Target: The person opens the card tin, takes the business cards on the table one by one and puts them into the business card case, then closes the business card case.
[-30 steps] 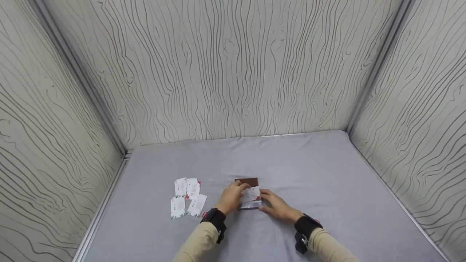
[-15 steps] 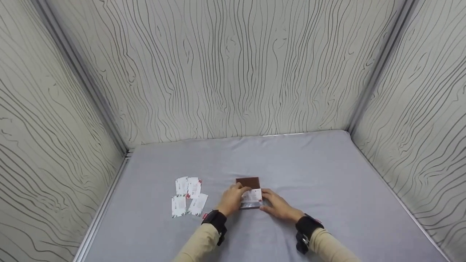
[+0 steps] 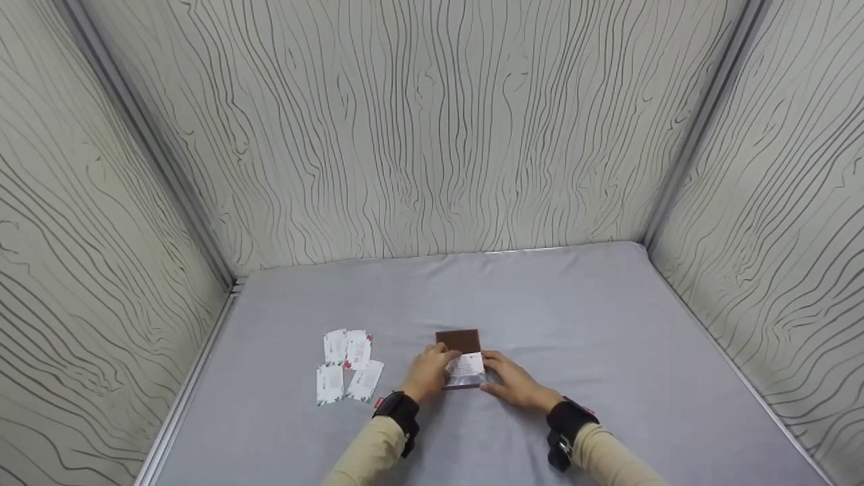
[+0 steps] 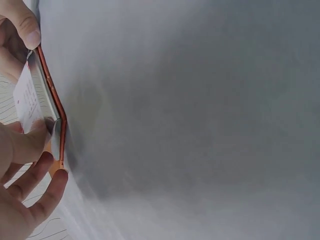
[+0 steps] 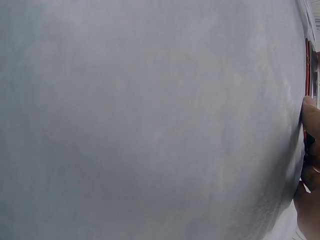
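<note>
A brown card holder with clear pockets lies spread on the cloth, its far part bare brown. Over its near part is a white business card with red print, its lower end in the clear pocket. From the left, my left hand pinches the card; in the left wrist view this hand has its thumb on the card and other fingertips around the brown cover. On the opposite side, my right hand grips the holder's right edge between thumb and fingers. Only part of my right hand shows in the right wrist view.
Several white cards with floral corners, among them a nearer card, lie left of my left hand. Grey cloth with light wrinkles covers the table. Wood-grain patterned panels enclose the back and sides.
The card has slid a little toward the near edge, deeper into the clear pocket, and more brown shows beyond it. My left fingers moved along with it; my right hand stays put.
</note>
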Demonstrator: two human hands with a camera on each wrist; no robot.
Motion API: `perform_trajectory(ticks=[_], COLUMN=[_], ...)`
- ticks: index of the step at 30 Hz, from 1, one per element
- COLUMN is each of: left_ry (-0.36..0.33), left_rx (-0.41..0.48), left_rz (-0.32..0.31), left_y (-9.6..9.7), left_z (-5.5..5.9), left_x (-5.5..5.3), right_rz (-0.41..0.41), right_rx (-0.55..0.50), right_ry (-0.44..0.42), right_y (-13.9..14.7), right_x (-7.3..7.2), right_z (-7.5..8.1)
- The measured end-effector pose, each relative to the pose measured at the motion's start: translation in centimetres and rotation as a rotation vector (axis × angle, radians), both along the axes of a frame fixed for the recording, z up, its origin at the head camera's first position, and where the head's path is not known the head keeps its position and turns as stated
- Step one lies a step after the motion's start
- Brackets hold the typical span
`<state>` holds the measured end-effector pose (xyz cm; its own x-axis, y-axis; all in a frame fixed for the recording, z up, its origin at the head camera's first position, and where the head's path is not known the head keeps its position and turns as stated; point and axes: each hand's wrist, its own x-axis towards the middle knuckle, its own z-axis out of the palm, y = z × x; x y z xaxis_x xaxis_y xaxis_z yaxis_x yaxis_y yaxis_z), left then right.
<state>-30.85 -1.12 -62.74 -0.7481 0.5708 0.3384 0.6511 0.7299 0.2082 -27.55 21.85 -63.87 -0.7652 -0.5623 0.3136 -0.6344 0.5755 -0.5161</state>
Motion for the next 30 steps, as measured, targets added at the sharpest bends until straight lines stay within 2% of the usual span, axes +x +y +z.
perform_trajectory(ticks=[2,6,19,24,30], left_ry=[0.03,0.054,-0.01,-0.045,-0.018], left_rx=[0.001,-0.004,-0.052,-0.059,-0.083], left_rz=[-0.004,-0.005,0.0,-0.001,-0.006], left_y=[-0.06,-0.12,-0.11,-0.13,-0.07], left_z=[-0.01,0.02,-0.07,-0.19,-0.18], left_x=[-0.01,0.0,-0.01,-0.03,0.15], right_rz=[0.01,0.003,-0.041,-0.037,-0.016], right_rx=[-0.007,-0.008,0.02,0.014,0.03], right_ry=[0.026,0.013,-0.066,-0.044,0.0], right_y=[0.01,-0.02,-0.22,-0.23,-0.07], right_x=[0.04,0.11,0.11,0.24,0.29], right_z=[-0.03,0.09,0.05,0.1,-0.06])
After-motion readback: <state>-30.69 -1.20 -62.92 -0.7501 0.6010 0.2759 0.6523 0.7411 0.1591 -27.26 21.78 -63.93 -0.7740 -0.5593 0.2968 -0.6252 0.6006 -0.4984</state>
